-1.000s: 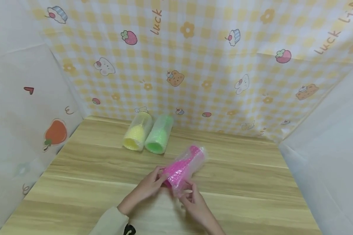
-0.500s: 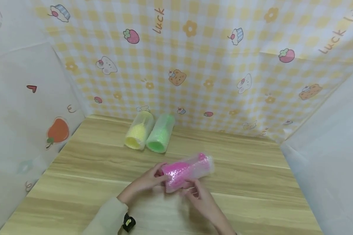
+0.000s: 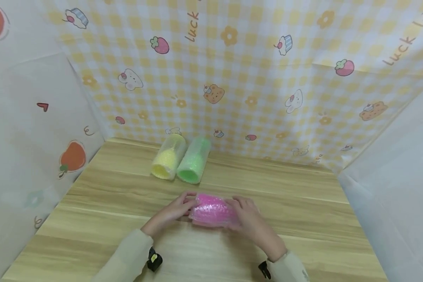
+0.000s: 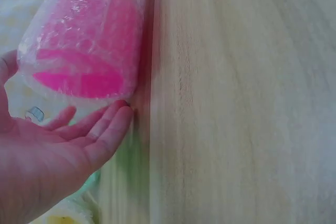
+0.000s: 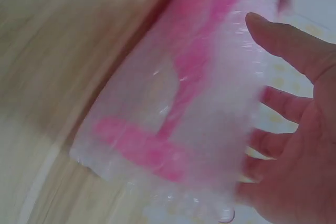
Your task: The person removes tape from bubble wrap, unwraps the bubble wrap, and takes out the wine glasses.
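The pink cup (image 3: 211, 211), bubble-wrapped, was positioned sideways at mid-tabletop (image 3: 303, 196), mouth left and foot right; contact with the surface could not be confirmed. The left hand (image 3: 176, 207) was located at the mouth rim, fingers extended. The right hand (image 3: 250, 219) was spread along the foot end, thumb over the wrap. The wrapped yellow cup (image 3: 167, 159) and green cup (image 3: 194, 159) lay side by side, far left, near the far edge. Wood surface extended rightward from the pink cup to the right edge.

in the head view, the right grip (image 3: 248, 215) hides part of the pink wrapped cup (image 3: 211, 211).
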{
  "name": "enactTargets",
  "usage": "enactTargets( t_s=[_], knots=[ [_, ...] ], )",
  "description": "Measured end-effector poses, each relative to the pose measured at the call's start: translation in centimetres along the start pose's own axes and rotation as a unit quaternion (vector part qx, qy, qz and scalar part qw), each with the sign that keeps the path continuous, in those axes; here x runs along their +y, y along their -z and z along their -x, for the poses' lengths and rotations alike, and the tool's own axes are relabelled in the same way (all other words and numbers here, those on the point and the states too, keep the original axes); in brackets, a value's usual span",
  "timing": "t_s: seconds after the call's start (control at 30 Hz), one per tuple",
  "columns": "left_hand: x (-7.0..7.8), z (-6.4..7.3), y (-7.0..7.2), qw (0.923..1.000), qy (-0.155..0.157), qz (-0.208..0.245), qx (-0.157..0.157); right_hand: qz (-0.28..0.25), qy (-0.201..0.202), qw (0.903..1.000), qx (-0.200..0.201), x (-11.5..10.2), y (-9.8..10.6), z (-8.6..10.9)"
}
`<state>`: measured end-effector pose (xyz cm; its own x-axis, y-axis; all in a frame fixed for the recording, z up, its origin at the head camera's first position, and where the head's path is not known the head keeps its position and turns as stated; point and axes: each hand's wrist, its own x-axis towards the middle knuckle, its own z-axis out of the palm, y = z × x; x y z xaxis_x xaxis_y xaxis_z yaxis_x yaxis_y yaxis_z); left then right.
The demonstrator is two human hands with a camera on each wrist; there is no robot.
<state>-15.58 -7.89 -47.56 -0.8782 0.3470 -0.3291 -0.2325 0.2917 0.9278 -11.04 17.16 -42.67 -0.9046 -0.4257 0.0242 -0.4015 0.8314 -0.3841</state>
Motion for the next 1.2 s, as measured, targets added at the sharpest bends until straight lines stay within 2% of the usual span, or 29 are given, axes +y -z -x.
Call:
enactTargets(
  t_s=[0.1, 0.3, 0.43, 0.53, 0.67, 0.73, 0.8, 0.87, 0.93, 1.0, 1.07, 1.13, 1.2],
  knots=[
    [-0.1, -0.4, 0.3, 0.9998, -0.011, 0.001, -0.014, 0.043, 0.003, 0.9988, -0.022, 0.2, -0.4, -0.1],
    [-0.2, -0.6, 0.2, 0.9995, -0.019, 0.009, -0.025, 0.078, 0.016, 0.9960, -0.040, 0.1, -1.6, -0.2],
    [-0.1, -0.2, -0.4, 0.9998, -0.019, 0.005, -0.001, 0.105, 0.024, 0.9939, -0.022, 0.1, -2.3, -0.2],
    [0.0, 0.0, -0.9, 0.9991, -0.025, 0.022, 0.025, 0.105, 0.024, 0.9941, -0.006, 0.1, -2.4, -0.2],
    [0.2, 0.5, -1.4, 0.9957, -0.050, 0.052, 0.059, 0.074, 0.009, 0.9972, 0.000, 0.0, -2.1, 0.0],
    [0.3, 0.8, -1.6, 0.9934, -0.065, 0.050, 0.079, 0.046, -0.006, 0.9989, 0.001, -0.1, -2.0, 0.0],
    [0.6, 1.2, -1.7, 0.9914, -0.068, 0.039, 0.105, -0.006, -0.031, 0.9995, -0.002, -0.2, -1.9, 0.1],
    [0.8, 1.7, -1.9, 0.9895, -0.064, 0.029, 0.126, -0.076, -0.062, 0.9951, -0.008, -0.3, -1.8, 0.2],
    [1.0, 2.3, -2.3, 0.9894, -0.059, 0.034, 0.128, -0.163, -0.098, 0.9817, -0.013, -0.6, -1.8, 0.3],
    [1.1, 2.8, -2.8, 0.9909, -0.049, 0.046, 0.116, -0.253, -0.124, 0.9593, -0.016, -0.8, -1.9, 0.5],
    [1.0, 3.2, -3.3, 0.9930, -0.045, 0.067, 0.086, -0.356, -0.143, 0.9230, -0.023, -1.2, -2.2, 0.7],
    [1.0, 3.6, -4.0, 0.9944, -0.041, 0.080, 0.056, -0.450, -0.157, 0.8785, -0.030, -1.5, -2.6, 0.9],
    [0.9, 4.0, -4.4, 0.9952, -0.045, 0.078, 0.036, -0.521, -0.164, 0.8365, -0.041, -1.9, -3.0, 1.1]
  ],
)
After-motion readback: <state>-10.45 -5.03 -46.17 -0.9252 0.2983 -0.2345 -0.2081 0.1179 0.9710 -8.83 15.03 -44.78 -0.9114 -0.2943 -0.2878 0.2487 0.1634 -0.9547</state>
